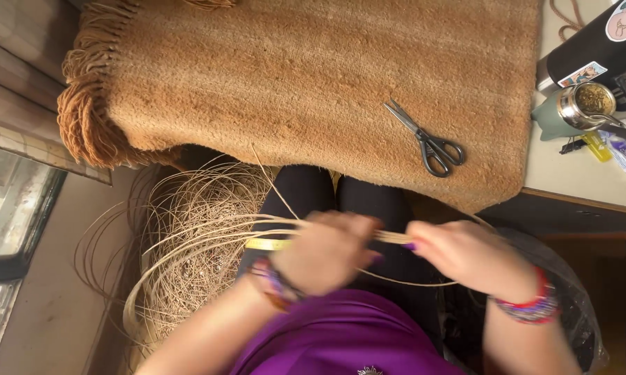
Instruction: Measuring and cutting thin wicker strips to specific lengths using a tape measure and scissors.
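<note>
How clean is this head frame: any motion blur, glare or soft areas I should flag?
Head view: left hand and right hand are smeared by motion blur, as are the reed strands between them; the scissors and brown mat stay sharp; light glare on the metal cup; the window is washed out.

We view from one head-mounted camera, facing steeply down, close above the lap, the brown blanket [313,90] beyond.
</note>
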